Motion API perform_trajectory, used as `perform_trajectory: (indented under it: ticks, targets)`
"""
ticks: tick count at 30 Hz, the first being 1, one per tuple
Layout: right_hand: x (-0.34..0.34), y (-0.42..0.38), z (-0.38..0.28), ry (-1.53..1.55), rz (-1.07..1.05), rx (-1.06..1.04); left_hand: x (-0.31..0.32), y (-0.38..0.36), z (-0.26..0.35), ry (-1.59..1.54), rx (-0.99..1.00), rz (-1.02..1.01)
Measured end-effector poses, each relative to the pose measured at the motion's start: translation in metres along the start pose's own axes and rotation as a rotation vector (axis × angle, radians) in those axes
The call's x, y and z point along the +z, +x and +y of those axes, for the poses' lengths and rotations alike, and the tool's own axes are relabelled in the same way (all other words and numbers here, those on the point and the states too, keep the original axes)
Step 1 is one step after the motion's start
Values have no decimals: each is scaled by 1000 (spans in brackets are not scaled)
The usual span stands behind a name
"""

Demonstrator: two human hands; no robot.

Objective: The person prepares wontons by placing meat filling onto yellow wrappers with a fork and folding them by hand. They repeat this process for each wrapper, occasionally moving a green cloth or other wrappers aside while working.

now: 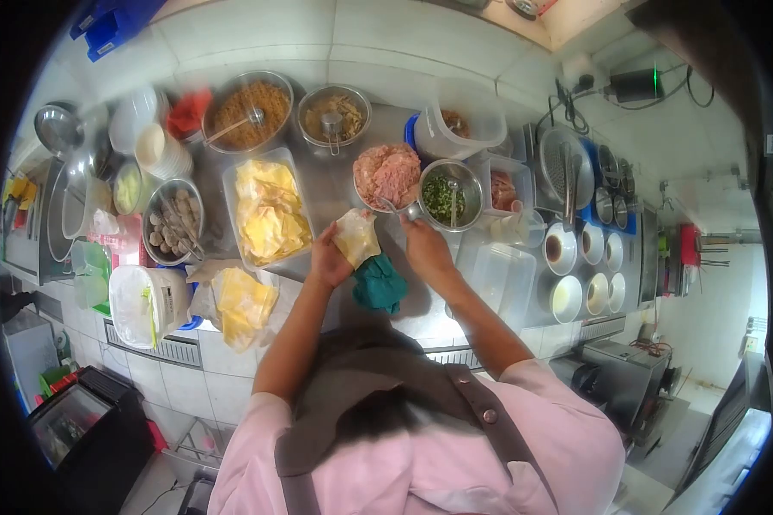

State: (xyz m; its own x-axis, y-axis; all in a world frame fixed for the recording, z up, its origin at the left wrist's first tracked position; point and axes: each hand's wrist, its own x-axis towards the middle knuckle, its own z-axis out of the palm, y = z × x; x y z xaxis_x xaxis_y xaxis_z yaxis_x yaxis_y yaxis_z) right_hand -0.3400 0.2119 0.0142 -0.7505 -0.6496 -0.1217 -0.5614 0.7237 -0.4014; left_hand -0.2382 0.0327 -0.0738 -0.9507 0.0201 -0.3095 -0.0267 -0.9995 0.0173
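My left hand [329, 259] supports one thin, pale-yellow square wrapper [357, 238], fingers curled around its left edge. My right hand [426, 247] is closed, pinching the end of a slender metal utensil [391, 205], its far end at the mound of pink minced meat [387, 174]. The wrapper is located just below the meat, above the steel counter [328, 184]. A crumpled teal cloth [380, 284] lies near the left hand; a steel bowl of chopped greens [443, 196] stands right of the meat.
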Motion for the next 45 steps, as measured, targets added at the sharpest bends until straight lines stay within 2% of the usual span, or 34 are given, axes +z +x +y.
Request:
perform_trajectory:
  ticks: [4, 7, 9, 14, 15, 17, 18, 20, 21, 23, 24, 25, 26, 27, 30, 33, 35, 36, 38, 45]
  targets:
    - [8, 3, -7, 55, 14, -20, -12, 9, -2, 111, 16, 45]
    - [9, 15, 0, 151, 34, -13, -12, 12, -4, 49, 2, 127]
    - [9, 23, 6, 234, 45, 11, -14, 10, -4, 21, 13, 98]
    - [8, 39, 16, 632, -199, 256, -23, 16, -4, -20, 48, 64]
    - [4, 43, 16, 625, -194, 251, -21, 17, -4, -34, 67, 60]
    - [0, 42, 14, 781, -266, 398, -22, 18, -6, -55, 80, 63]
    - [6, 41, 19, 779, -271, 405, -18, 17, -8, -50, 109, 53]
    - [24, 40, 37, 649, -149, 122, -16, 11, -12, -54, 133, 58]
    - [21, 37, 35, 649, -158, 135, -17, 10, -13, -87, 153, 55]
    - [6, 39, 25, 799, -257, 352, -16, 8, -14, -126, 171, 56]
    - [3, 40, 28, 795, -262, 358, -14, 6, -13, -122, 160, 18]
    - [-2, 40, 32, 923, -344, 441, -12, 3, -12, -118, 150, -20]
    - [-5, 37, 35, 1051, -429, 527, -12, -2, -13, -125, 150, -10]
    - [-10, 33, 35, 1049, -437, 532, -11, -5, -12, -108, 118, 9]
    - [-20, 24, 32, 1073, -485, 458, -7, -17, -10, -55, 46, 45]
    - [-21, 11, 30, 1101, -399, 360, 1, -25, -9, -18, -9, 45]
    - [-22, 4, 27, 993, -344, 164, 9, -30, -8, -15, -20, 32]
    - [-20, 0, 25, 999, -340, 162, 20, -34, -7, -27, -17, -15]
    - [-13, -5, 18, 928, -135, -109, 43, -42, -4, -30, -12, -66]
    - [-29, -14, -1, 820, -42, -282, 78, -68, -3, -49, 29, -111]
